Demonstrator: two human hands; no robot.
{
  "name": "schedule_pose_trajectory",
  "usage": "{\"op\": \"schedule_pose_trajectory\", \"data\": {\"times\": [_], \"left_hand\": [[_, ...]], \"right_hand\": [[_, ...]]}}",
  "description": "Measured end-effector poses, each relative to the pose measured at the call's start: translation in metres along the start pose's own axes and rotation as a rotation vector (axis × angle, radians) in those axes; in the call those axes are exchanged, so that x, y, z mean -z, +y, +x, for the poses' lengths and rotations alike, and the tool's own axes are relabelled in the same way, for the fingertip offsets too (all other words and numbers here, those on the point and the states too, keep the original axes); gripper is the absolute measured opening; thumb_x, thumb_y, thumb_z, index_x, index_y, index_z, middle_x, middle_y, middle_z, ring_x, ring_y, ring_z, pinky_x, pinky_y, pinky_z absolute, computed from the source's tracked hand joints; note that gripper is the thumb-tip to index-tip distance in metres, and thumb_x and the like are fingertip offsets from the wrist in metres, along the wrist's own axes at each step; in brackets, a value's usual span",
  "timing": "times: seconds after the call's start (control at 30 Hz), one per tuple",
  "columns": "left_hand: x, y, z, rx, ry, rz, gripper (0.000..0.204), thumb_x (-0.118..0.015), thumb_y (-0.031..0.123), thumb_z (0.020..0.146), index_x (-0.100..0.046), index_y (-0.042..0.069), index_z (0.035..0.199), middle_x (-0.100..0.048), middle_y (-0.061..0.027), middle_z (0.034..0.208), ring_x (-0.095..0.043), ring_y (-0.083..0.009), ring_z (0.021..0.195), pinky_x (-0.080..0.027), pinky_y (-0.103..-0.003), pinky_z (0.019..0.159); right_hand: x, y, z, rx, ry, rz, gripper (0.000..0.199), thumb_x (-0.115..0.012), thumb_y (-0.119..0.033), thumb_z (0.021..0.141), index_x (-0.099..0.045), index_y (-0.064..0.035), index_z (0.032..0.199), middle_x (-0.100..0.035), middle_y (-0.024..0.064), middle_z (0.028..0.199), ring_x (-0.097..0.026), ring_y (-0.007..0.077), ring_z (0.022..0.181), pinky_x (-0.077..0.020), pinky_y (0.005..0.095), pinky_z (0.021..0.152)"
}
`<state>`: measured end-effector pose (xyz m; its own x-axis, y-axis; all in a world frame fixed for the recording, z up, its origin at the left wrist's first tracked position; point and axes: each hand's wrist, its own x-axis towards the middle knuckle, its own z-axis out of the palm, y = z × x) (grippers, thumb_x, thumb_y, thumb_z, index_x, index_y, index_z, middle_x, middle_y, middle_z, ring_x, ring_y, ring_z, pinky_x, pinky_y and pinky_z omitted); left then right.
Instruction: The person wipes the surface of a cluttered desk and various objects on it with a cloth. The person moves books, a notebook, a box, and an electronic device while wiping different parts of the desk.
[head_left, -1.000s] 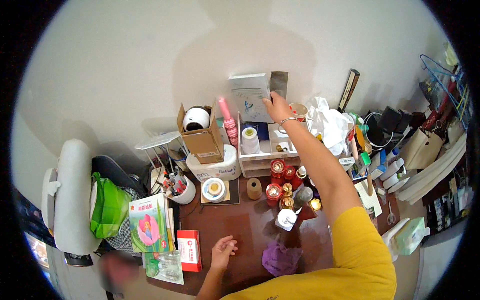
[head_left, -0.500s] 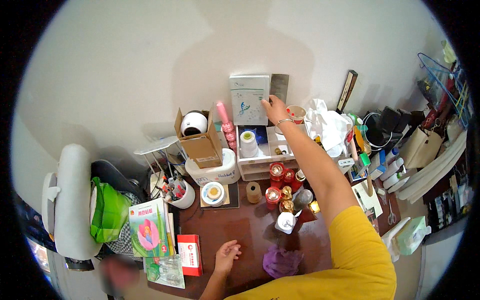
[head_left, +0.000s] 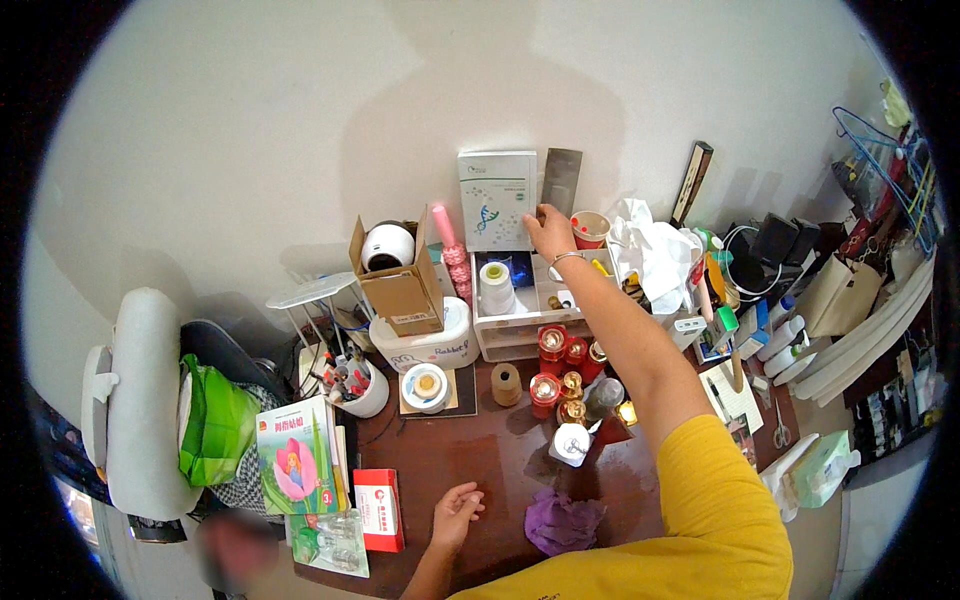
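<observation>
My right hand reaches far forward and pinches the lower right edge of a white book with a blue helix on its cover. The book stands upright against the wall, at the back of a white desk organizer. A cone of white thread stands in that organizer, below the book. My left hand rests near the table's front with fingers loosely bent and apart, holding nothing. Beside it are a red and white box on the left and a crumpled purple cloth on the right.
Red and gold bottles cluster under my right forearm, beside a white-capped container. A paper cup and crumpled white tissue are right of my hand. Left are an open cardboard box, a pen holder and a picture book.
My right hand has slid slightly down along the book's right edge. The book stands almost as before, and my left hand has barely moved.
</observation>
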<state>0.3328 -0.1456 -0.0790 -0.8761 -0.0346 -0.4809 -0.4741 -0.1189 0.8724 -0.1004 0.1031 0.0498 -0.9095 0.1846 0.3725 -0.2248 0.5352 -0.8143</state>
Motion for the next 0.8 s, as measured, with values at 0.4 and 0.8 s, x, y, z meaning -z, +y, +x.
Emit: {"op": "schedule_pose_trajectory", "data": {"times": [0.4, 0.8], "left_hand": [[-0.003, -0.002, -0.001, 0.011, 0.006, 0.008, 0.031, -0.059, 0.016, 0.086, -0.054, 0.003, 0.115, -0.062, -0.0081, 0.099, -0.060, -0.0144, 0.080, -0.047, -0.025, 0.066], [-0.009, 0.007, -0.004, -0.007, -0.020, 0.056, 0.033, -0.059, 0.018, 0.087, -0.052, 0.003, 0.116, -0.061, -0.0069, 0.101, -0.058, -0.0133, 0.079, -0.046, -0.026, 0.067]], "right_hand": [[0.003, -0.008, 0.005, 0.045, -0.005, -0.168, 0.030, -0.062, -0.026, 0.076, -0.065, 0.0013, 0.089, -0.062, 0.0238, 0.090, -0.060, 0.0383, 0.086, -0.0472, 0.0431, 0.079], [0.028, 0.008, 0.002, 0.072, -0.027, 0.015, 0.034, -0.060, -0.027, 0.079, -0.063, 0.0013, 0.096, -0.063, 0.0233, 0.090, -0.061, 0.0355, 0.085, -0.0479, 0.0405, 0.076]]}}
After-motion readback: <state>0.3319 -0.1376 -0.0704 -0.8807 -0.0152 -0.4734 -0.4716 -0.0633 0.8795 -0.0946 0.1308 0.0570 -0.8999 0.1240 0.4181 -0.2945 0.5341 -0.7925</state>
